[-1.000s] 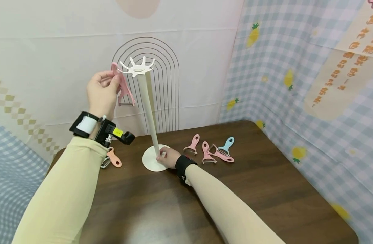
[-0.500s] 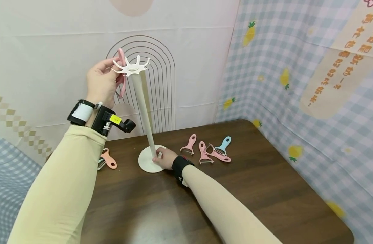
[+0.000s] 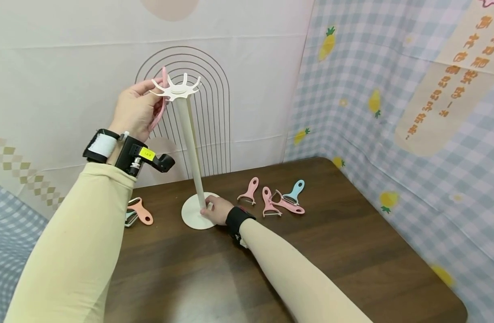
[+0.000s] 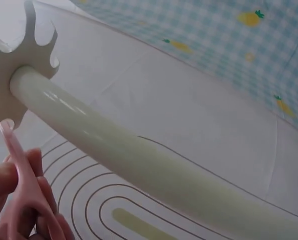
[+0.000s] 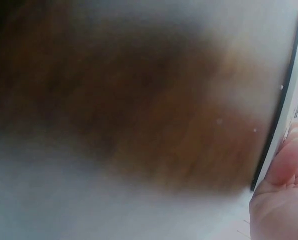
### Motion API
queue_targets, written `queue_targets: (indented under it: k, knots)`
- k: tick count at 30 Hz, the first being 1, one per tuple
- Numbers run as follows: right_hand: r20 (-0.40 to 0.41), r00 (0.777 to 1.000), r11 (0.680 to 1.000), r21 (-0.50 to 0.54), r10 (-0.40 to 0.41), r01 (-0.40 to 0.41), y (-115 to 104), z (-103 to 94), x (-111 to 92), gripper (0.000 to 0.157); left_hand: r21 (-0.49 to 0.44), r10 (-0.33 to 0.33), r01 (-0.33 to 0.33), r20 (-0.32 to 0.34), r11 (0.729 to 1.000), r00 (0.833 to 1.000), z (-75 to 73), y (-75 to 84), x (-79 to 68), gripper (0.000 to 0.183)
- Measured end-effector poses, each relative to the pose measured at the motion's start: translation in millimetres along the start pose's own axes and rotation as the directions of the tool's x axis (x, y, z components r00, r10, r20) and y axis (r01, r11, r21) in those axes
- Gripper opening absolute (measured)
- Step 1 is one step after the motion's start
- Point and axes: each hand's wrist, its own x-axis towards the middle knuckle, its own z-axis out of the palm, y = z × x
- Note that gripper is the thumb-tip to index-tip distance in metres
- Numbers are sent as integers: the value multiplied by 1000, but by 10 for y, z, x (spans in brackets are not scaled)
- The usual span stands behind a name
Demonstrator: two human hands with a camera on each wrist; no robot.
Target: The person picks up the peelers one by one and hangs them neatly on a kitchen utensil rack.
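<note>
A brown table (image 3: 352, 251) bore a tall pale stand (image 3: 192, 148) topped by a ring of hooks (image 3: 177, 92). The right hand (image 3: 217, 210) gripped the foot of the pole, thumb and fingers closed about it. The left hand (image 3: 132, 107), raised beside the hooks, pinched a pink peeler (image 4: 24, 185) between thumb and fingers, slim handle upward. Three pink peelers (image 3: 252, 185) and a blue peeler (image 3: 297, 188) lay right of the stand; an orange peeler (image 3: 143, 213) lay left. The held peeler appeared light, stiff, smooth and unlikely to break; its handle seemed the safest grip, away from the forked end. The left wrist view showed this fork and the handle tip close to a hook, contact uncertain; the head view partly hid both. The right wrist view was mostly blurred.
</note>
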Motion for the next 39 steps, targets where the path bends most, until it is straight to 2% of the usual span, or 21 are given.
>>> queue_targets:
  k: [7,11,13,18,21,24,27,30,33,39]
  knots:
    - [5,1000,1000,-10,-27,27,-54,0,-6,26,2,-51,51,113,999,992,-18,27,-3,16]
    - [7,1000,999,-17,-29,29,-31,34,39,26,103,-64,45,186,994,981,-39,27,-14,13]
    - [2,999,999,-17,-34,34,-3,56,69,26,153,-59,29,200,988,978,-52,18,-19,15]
    - [5,999,999,5,-38,38,-3,36,64,25,262,-45,0,166,965,985,-85,-20,-40,15]
    - [10,1000,1000,10,-29,29,-33,3,29,25,327,-47,-6,152,945,987,-145,-63,-73,26]
    - [13,1000,1000,-4,-24,24,-21,19,42,25,372,-51,-1,130,928,990,-279,-141,-140,44]
    - [19,1000,1000,-6,-20,20,3,35,60,25,427,-43,6,76,904,996,-459,-256,-229,49]
    - [21,1000,1000,7,-12,12,6,6,45,26,532,-37,0,58,847,998,-639,-403,-325,49]
    - [18,1000,1000,14,-3,2,7,-50,16,27,645,-56,-12,85,764,995,-796,-573,-426,50]
    - [40,999,1000,-9,4,-4,1,-74,24,34,846,-112,-105,190,523,975,-1181,-895,-704,47]
